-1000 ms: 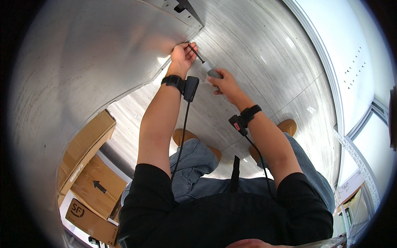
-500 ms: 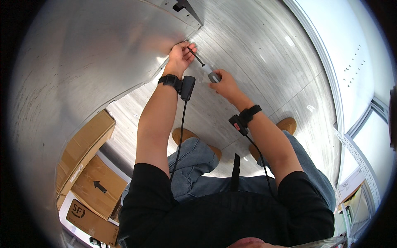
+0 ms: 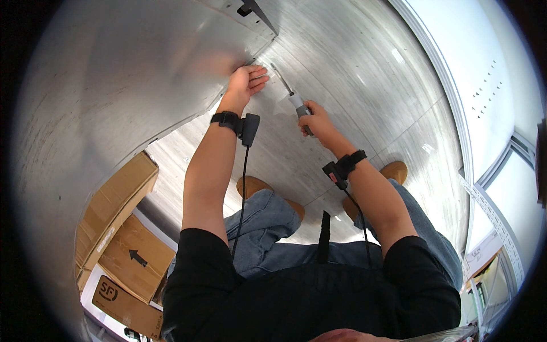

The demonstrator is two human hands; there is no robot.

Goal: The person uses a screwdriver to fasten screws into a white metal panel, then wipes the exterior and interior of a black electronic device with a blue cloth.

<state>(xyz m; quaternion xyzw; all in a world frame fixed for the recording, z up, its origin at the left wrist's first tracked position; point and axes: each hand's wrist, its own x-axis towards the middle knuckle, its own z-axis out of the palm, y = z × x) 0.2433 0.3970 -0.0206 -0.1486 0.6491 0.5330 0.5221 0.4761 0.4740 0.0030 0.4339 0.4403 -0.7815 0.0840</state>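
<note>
My left hand (image 3: 246, 82) lies flat with fingers together against the lower edge of a large brushed-metal panel (image 3: 125, 74), near where it meets the metal floor. My right hand (image 3: 315, 118) grips the grey handle of a screwdriver (image 3: 292, 97), whose thin shaft points up and left toward the panel's corner, just right of my left fingertips. Both wrists wear black bands with small sensor units and trailing cables.
A ribbed metal floor (image 3: 364, 85) spreads under my tan shoes (image 3: 393, 170) and jeans. Several brown cardboard boxes (image 3: 122, 251) are stacked at the lower left. A white wall (image 3: 478, 74) and a window frame rise on the right. A black fitting (image 3: 246, 8) sits atop the panel.
My left hand let go of the screwdriver shaft and now rests flat on the panel edge. The right hand and tool shifted slightly; the view dipped a little.
</note>
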